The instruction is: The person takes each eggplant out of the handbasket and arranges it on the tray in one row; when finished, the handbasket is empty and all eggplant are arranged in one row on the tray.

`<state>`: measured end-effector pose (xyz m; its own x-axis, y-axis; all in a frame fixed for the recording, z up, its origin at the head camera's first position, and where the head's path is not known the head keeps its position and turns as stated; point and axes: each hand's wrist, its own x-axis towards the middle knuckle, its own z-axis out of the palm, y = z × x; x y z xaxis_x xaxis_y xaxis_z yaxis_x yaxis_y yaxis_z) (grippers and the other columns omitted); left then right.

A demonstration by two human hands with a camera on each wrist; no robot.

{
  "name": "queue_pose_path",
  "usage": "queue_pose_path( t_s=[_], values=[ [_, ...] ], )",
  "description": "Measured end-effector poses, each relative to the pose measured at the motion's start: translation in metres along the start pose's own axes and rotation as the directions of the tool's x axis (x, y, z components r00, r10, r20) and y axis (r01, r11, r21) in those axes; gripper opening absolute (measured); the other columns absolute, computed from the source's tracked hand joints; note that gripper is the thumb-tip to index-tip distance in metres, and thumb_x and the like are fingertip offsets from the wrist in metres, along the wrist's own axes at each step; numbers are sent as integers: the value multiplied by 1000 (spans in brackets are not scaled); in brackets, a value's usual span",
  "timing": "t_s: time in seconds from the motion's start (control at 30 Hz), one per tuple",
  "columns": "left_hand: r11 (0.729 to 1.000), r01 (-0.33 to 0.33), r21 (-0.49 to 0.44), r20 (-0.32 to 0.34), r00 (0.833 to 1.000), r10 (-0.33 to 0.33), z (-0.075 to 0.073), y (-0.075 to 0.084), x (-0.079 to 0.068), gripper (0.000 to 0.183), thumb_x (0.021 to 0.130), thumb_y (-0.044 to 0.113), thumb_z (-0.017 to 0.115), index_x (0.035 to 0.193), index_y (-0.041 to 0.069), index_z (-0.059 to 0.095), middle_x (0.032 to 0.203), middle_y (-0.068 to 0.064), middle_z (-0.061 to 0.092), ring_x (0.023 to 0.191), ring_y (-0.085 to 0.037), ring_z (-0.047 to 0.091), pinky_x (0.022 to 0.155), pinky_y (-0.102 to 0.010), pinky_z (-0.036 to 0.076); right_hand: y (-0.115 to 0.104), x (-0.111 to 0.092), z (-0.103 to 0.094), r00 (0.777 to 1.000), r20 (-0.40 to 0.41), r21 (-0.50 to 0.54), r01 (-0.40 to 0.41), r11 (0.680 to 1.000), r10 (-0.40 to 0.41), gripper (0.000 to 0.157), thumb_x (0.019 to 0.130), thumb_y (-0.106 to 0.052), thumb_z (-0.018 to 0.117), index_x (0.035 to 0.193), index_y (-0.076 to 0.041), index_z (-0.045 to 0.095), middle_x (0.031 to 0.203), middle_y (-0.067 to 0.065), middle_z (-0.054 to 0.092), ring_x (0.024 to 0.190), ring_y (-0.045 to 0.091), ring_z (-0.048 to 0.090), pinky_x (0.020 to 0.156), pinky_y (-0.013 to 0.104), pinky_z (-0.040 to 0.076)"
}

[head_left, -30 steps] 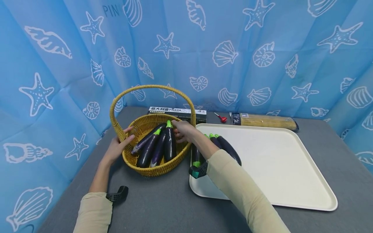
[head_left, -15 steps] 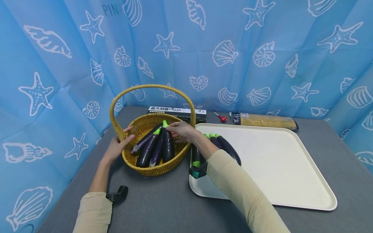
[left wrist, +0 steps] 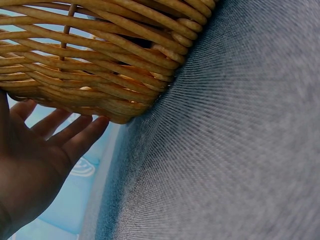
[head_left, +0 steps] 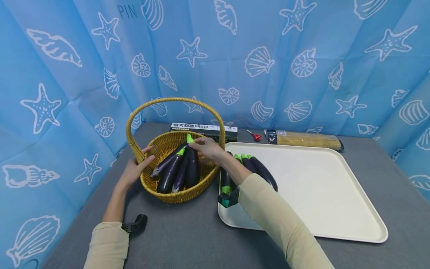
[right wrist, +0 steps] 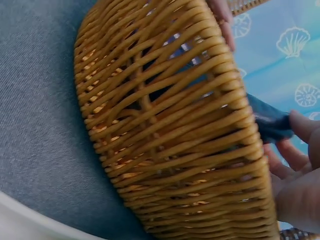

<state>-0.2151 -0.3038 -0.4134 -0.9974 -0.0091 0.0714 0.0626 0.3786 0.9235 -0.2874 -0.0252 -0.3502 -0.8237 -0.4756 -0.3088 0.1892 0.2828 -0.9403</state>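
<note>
A yellow wicker basket [head_left: 181,196] with a tall arched handle holds several dark purple eggplants with green stems. My left hand [head_left: 132,172] grips its left rim below the handle's foot, thumb over the edge; in the left wrist view the fingers [left wrist: 82,135] touch the outer weave. Over the basket's right side, my right hand [head_left: 209,149] pinches the rightmost eggplant [head_left: 193,168] close to its stem. That eggplant lies against the others, stem toward the back. In the right wrist view the wicker wall hides most of it, and its dark end [right wrist: 272,120] shows beside the thumb.
Right of the basket is a cream tray [head_left: 312,194] with several eggplants [head_left: 263,170] at its left side, partly behind my right forearm. Along the back stand a black pasta box [head_left: 215,130], a red lollipop [head_left: 256,137] and a spaghetti pack [head_left: 305,140]. A blue curtain [head_left: 215,86] hangs behind.
My right hand has taken hold of the rightmost eggplant near its stem and shifted that end slightly left and toward the back. The left hand and basket stay in place.
</note>
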Motion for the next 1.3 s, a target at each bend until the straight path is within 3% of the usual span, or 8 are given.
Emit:
queue_pose_path(
  t_s=[0.13,0.3,0.57,0.93,1.17,1.3],
  values=[
    [1000,3,0,3,1000,-3,0,0,0,64,98,40,52,151,11,30,144,-27,33,123,-41,42,98,-55,36,-8,-3,-1,997,-53,101,69,992,-64,49,98,-33,55,141,-11,43,125,13,54,107,28,57,84,44,52],
    [1000,14,-10,3,1000,-14,1,0,0,64,98,39,52,151,10,30,145,-27,31,125,-41,40,100,-57,34,-17,-12,-4,996,-51,161,86,983,-78,46,99,-32,53,139,-12,45,106,9,59,98,26,57,83,43,52],
    [1000,20,-6,5,1000,-20,1,1,1,63,98,38,52,151,11,30,144,-27,33,124,-41,40,99,-57,35,-21,-28,-9,995,11,167,93,981,-97,42,100,-31,51,135,-9,47,115,12,58,108,27,58,83,42,53],
    [1000,6,3,10,1000,-6,1,2,0,63,98,38,52,151,12,30,143,-28,34,123,-41,43,98,-55,37,-11,-56,-25,988,118,63,94,994,-101,45,101,-31,49,139,-7,44,111,13,61,92,22,62,82,45,52],
    [1000,14,-13,3,1000,-14,0,1,2,63,98,37,53,151,11,30,147,-26,29,127,-41,37,101,-57,32,-1,-75,-41,983,162,-20,84,996,-80,44,102,-31,47,139,-7,44,115,13,55,91,21,57,81,41,53],
    [1000,5,-2,3,1000,-5,0,1,1,63,99,37,52,151,10,30,145,-27,32,125,-41,40,99,-54,36,8,-85,-55,979,185,-41,93,995,-84,41,102,-29,47,135,-4,47,115,15,51,91,21,54,81,42,53]
  ],
)
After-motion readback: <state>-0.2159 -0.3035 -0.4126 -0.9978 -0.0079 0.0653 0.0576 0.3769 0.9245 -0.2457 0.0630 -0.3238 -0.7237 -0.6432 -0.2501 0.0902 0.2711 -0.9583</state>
